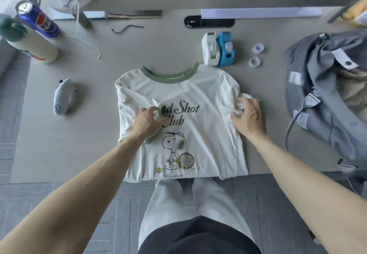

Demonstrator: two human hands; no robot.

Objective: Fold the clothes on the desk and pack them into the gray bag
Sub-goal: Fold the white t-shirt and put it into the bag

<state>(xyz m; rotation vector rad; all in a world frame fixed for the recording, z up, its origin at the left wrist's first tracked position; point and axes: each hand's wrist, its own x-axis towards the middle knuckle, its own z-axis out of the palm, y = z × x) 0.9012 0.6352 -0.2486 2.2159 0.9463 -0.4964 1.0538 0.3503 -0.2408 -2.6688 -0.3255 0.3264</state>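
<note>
Soft, even daylight — faint shadows, wide-angle bending at the edges, slight blur throughout.

Both bare forearms reach forward from the lower corners, angling slightly inward. The left hand (148,119), back up, pinches a folded-in sleeve of the T-shirt (198,91) between thumb and curled fingers. The right hand (250,118), knuckles up, curls its fingers into bunched cloth at the other sleeve.

Shirt chest: the white T-shirt (198,95) reads "…d Shot Club" in green, first letters covered.
Shirt hem: "Peanuts".
</note>
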